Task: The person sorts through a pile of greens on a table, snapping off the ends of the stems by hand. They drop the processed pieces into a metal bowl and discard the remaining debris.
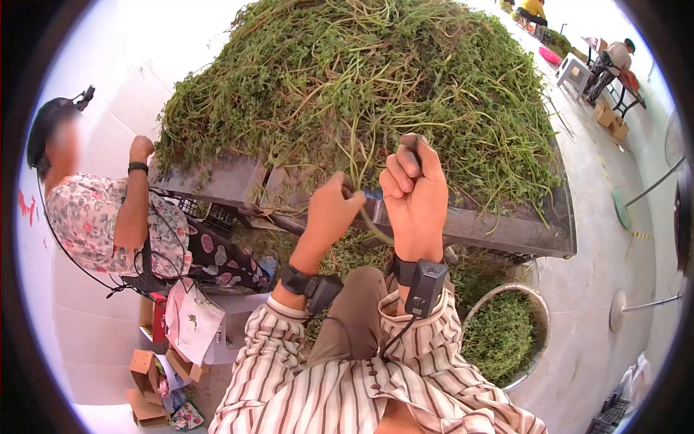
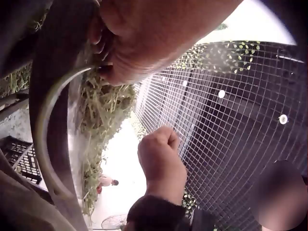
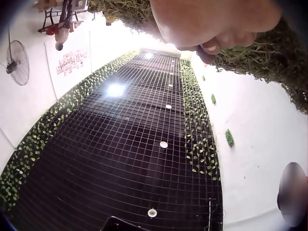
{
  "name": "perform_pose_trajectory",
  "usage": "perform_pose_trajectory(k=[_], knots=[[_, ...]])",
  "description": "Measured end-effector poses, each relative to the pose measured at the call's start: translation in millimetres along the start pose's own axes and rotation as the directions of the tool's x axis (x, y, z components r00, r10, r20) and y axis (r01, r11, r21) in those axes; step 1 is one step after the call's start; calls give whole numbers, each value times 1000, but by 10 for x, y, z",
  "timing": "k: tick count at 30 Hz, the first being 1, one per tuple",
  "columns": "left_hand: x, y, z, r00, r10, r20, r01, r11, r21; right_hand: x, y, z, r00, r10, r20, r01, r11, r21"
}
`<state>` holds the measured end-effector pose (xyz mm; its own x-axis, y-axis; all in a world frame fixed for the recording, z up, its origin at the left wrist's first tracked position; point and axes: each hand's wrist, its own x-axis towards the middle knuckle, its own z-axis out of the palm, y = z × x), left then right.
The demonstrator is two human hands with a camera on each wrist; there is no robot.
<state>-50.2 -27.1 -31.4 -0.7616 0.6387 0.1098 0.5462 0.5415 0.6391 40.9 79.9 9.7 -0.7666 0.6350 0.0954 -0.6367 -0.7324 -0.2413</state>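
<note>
Fingers (image 1: pixel 340 194) of both hands pinch green stems (image 1: pixel 359 163) running upright.

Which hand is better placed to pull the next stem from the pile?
Probably the left hand: its fingers already pinch green stems at the pile's edge, while the right hand grips a blue-handled tool.

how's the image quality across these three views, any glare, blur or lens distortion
Head view: strong fisheye with a dark round border, floor washed out white, right hand and greens sharp. Left wrist view: left hand close and soft, wire mesh clearer. Right wrist view: hand blurred at the top, glare spots on the mesh.
</note>
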Motion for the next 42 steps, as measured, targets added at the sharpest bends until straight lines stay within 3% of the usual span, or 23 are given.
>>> perform_pose_trajectory(k=[2, 6, 8, 9, 11, 13, 16, 21, 23, 25, 27, 28, 30, 31, 33, 34, 38, 41, 42], knots=[[-5, -133, -81, 991, 44, -125, -62, 987, -145, -3, 4, 21, 1000, -5, -4, 5, 1000, -16], [15, -417, -391, 983, 42, -178, -87, 964, -253, -20, 72, 33, 1000, 9, -20, -10, 1000, -28], [-32, -445, -584, 985, -126, -116, 58, 882, -468, -21, 120, 21, 999, 26, -23, -26, 999, -28], [-46, -528, -642, 984, -129, -123, 57, 883, -466, -15, 144, 20, 999, 33, -20, -33, 999, -31], [-61, -697, -723, 931, 20, -364, -109, 968, -228, -17, 175, 23, 999, 43, -20, -44, 999, -31], [-191, -718, -844, 924, -31, -381, -63, 971, -232, -22, 203, 9, 998, 52, -25, -53, 998, -30], [-390, -827, -1003, 881, 6, -473, -29, 999, -42, 1, 244, 21, 997, 69, -22, -69, 997, -19], [-718, -1221, -1076, 872, -175, -456, 65, 967, -247, -23, 383, 19, 994, 101, -30, -103, 994, -42], [-832, -1230, -987, 880, -236, -412, 33, 897, -442, -57, 495, 40, 990, 130, -50, -132, 990, -42], [-893, -1151, -953, 882, -222, -415, 12, 892, -451, -83, 626, 21, 980, 199, -28, -200, 977, -71], [-922, -1026, -925, 868, -203, -454, -27, 892, -451, -131, 760, 45, 978, 209, -16, -209, 967, -143], [-927, -985, -905, 868, -204, -452, -25, 892, -451, -153, 815, 74, 972, 235, -10, -226, 919, -324], [-935, -922, -868, 841, -138, -522, -65, 934, -352, -207, 906, 115, 954, 298, 24, -229, 780, -583], [-944, -880, -842, 842, -138, -521, -66, 933, -354, -234, 943, 127, 955, 296, 23, -228, 779, -584], [-966, -818, -795, 817, -5, -577, -92, 986, -139, -270, 1010, 138, 905, 422, 52, -259, 645, -719], [-972, -813, -800, 815, 166, -555, -185, 983, 22, -285, 1025, 140, 904, 420, 72, -246, 651, -718], [-964, -811, -717, 815, 314, -487, -298, 948, 113, -306, 989, 148, 898, 439, 20, -338, 718, -608], [-934, -740, -669, 937, 107, -331, -230, 905, -358, -300, 932, 130, 906, 416, 83, -283, 739, -612], [-917, -688, -672, 938, 102, -332, -226, 905, -361, -306, 916, 131, 891, 445, 93, -279, 697, -661]])
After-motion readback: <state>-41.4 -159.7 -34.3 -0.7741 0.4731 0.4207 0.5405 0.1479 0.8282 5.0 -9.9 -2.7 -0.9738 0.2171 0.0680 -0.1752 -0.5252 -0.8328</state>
